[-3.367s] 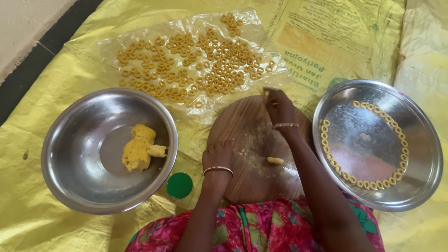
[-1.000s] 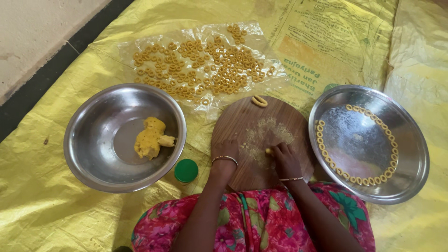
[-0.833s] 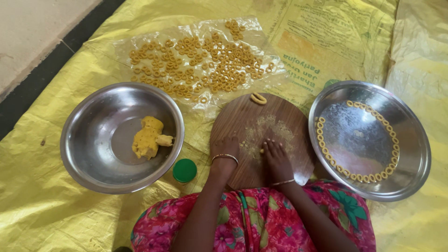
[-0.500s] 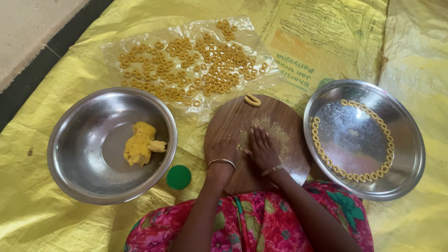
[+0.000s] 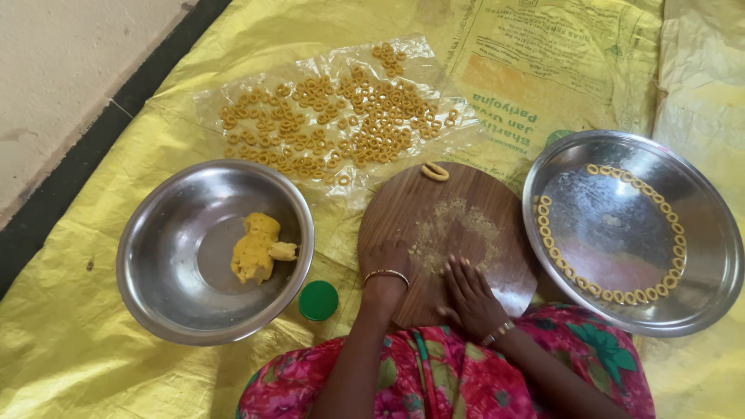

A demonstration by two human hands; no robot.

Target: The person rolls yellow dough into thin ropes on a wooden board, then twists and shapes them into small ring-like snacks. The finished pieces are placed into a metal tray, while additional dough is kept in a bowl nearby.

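Lying spread over the floor, yellow plastic sacks [image 5: 93,341], one at top right [image 5: 543,70] printed with a pale rectangular label panel, green lettering and an orange block, seen upside down. Resting on the sacks at top centre, a clear plastic sheet [image 5: 225,101] scattered with many small yellow dough rings [image 5: 349,124]. Sitting at the middle, a round wooden board [image 5: 466,194] dusted with yellow crumbs, one shaped dough loop [image 5: 434,171] at its far edge, well apart from both hands. Pressing flat on the near part of the board, right hand [image 5: 469,291], fingers stretched forward and palm down, grasping nothing; whether a bit of dough lies under the palm cannot be told. Resting on the near left rim of the board, left hand [image 5: 386,260], loosely curled, bangle at the wrist, not seen to grip anything. Standing to the left, a steel bowl [image 5: 147,256] with a lump of yellow dough [image 5: 256,248] inside. Lying between bowl and board, a small green cap [image 5: 318,300]. Standing to the right, a steel plate [image 5: 698,287] with dough rings lined along its inner rim [image 5: 621,295]. Showing at the bottom edge, pink flowered cloth [image 5: 434,380] over the lap
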